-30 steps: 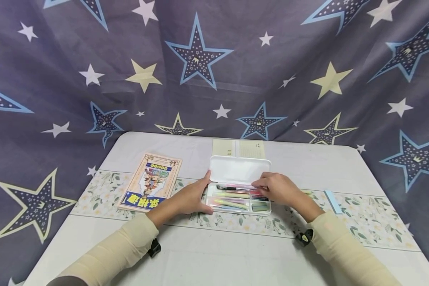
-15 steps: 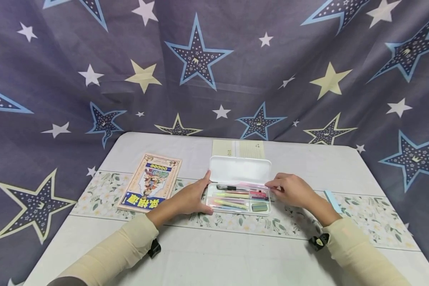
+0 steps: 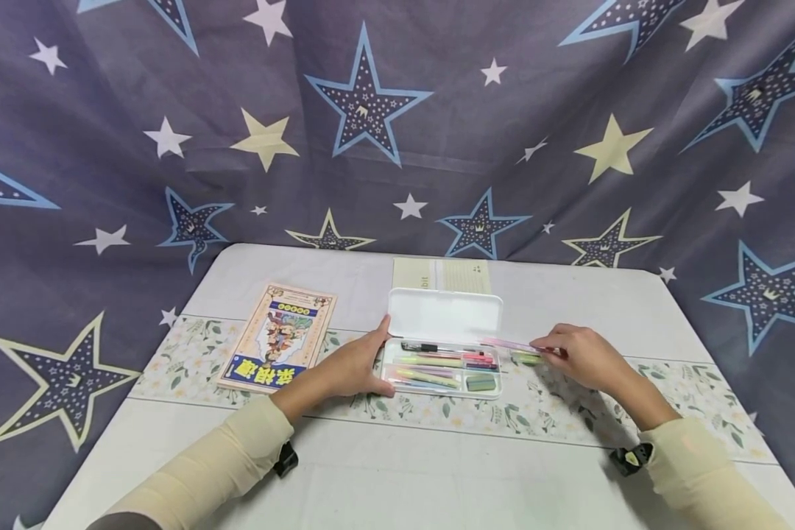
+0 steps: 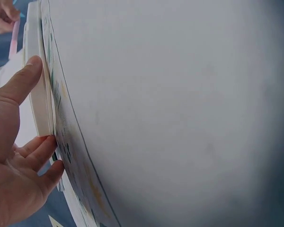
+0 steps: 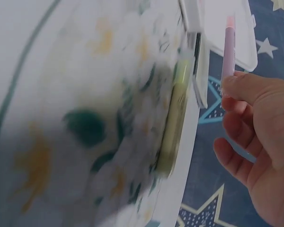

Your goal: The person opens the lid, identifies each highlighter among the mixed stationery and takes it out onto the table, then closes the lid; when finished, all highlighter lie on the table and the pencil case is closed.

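Observation:
A white pencil case lies with its lid up on the table. Inside are several pens and a green eraser. My left hand grips its left end; in the left wrist view the thumb presses the case wall with fingers round the end. To the right of the case, my right hand pinches a pink and lilac pen between thumb and fingers, above the table and pointing left. Below that pen, a yellow-green highlighter lies on the floral strip.
A comic-style book lies left of the case. Behind the raised lid is a pale yellow notebook, partly covered. A star-patterned curtain hangs behind the table's far edge.
My right hand has moved right, drawing the pink and lilac pen out of the case. It now covers the light blue strip seen earlier. The left hand has stayed on the case.

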The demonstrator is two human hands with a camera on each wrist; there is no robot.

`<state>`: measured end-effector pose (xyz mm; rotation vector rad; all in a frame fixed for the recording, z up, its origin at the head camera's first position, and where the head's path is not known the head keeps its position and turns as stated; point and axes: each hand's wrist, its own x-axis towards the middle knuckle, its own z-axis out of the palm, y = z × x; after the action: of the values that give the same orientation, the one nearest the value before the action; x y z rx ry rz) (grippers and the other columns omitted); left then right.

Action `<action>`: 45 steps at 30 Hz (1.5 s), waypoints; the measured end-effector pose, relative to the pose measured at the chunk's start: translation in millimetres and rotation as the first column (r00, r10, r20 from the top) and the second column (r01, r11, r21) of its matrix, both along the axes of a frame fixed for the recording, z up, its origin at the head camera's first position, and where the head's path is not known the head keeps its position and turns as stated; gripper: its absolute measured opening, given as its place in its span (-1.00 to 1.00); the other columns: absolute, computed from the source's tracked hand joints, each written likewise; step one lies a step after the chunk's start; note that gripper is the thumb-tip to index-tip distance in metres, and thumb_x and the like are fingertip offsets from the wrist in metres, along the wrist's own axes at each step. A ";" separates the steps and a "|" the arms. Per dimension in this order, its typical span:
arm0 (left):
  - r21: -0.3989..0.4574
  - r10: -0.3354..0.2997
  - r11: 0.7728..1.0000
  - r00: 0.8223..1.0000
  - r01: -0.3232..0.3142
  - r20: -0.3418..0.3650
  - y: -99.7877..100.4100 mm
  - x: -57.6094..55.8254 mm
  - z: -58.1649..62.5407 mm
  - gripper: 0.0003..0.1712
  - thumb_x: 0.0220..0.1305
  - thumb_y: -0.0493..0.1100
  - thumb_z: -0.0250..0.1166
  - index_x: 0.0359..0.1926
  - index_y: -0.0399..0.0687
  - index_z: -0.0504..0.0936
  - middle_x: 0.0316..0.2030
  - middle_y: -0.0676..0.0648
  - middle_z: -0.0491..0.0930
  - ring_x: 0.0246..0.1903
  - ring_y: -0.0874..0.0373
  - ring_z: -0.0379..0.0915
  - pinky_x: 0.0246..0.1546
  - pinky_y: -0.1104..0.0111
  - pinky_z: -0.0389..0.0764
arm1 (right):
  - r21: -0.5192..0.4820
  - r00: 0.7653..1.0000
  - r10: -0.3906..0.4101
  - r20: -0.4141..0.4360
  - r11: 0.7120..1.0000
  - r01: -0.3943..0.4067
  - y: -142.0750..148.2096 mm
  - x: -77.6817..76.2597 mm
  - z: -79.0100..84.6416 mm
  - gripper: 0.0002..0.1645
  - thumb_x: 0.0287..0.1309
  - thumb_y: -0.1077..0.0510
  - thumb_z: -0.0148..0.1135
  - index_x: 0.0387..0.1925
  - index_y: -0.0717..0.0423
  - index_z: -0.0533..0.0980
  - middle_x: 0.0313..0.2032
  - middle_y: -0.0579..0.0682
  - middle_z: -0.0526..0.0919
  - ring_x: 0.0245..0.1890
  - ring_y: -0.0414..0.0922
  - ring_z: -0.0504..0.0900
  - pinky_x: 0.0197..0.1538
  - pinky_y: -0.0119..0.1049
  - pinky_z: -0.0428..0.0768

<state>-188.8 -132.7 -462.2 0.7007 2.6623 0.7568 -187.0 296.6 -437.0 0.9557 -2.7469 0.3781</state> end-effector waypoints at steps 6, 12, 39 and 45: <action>0.006 -0.007 1.000 1.000 0.007 0.011 0.4 0.5 -0.6 0.61 -0.03 0.25 0.60 0.63 -0.10 -0.42 0.47 -0.06 0.33 0.47 -0.01 0.27 0.46 0.10 0.34 | 0.019 0.999 -0.035 -0.006 0.999 0.035 18.4 7.7 -6.9 -0.73 0.08 0.24 0.50 -0.13 0.01 0.79 -0.37 -0.17 0.70 -0.48 -0.41 0.48 -0.44 -0.41 0.47; 0.006 -0.002 1.000 1.000 0.002 0.006 0.5 0.4 0.6 0.60 -0.03 0.23 0.61 0.63 -0.10 -0.41 0.47 -0.07 0.33 0.45 -0.02 0.29 0.45 0.09 0.35 | 0.016 0.999 -0.046 -0.012 0.999 0.046 32.6 15.0 -9.3 -0.72 0.06 0.26 0.51 -0.13 0.04 0.78 -0.37 -0.17 0.69 -0.50 -0.41 0.49 -0.46 -0.41 0.48; -0.007 0.001 1.000 1.000 0.000 0.006 0.4 -1.9 -0.8 0.60 -0.03 0.25 0.60 0.64 -0.09 -0.40 0.46 -0.06 0.35 0.45 -0.01 0.30 0.43 0.10 0.37 | 0.099 0.988 -0.153 0.032 0.984 0.149 55.9 21.9 -22.1 -0.77 0.05 0.23 0.52 -0.20 -0.03 0.78 -0.39 -0.19 0.67 -0.50 -0.41 0.44 -0.45 -0.36 0.46; -0.011 0.004 1.000 1.000 -0.004 0.013 0.4 -1.7 -1.2 0.61 -0.03 0.25 0.60 0.64 -0.07 -0.41 0.46 -0.05 0.34 0.46 0.00 0.28 0.44 0.10 0.36 | 0.069 0.985 -0.166 0.036 0.984 0.163 53.5 20.9 -21.9 -0.78 0.03 0.26 0.52 -0.24 -0.01 0.75 -0.43 -0.23 0.62 -0.51 -0.42 0.37 -0.47 -0.36 0.42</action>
<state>-190.5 -132.3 -463.4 0.6861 2.6545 0.7452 -166.0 350.1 -458.9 0.7352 -2.8667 0.2834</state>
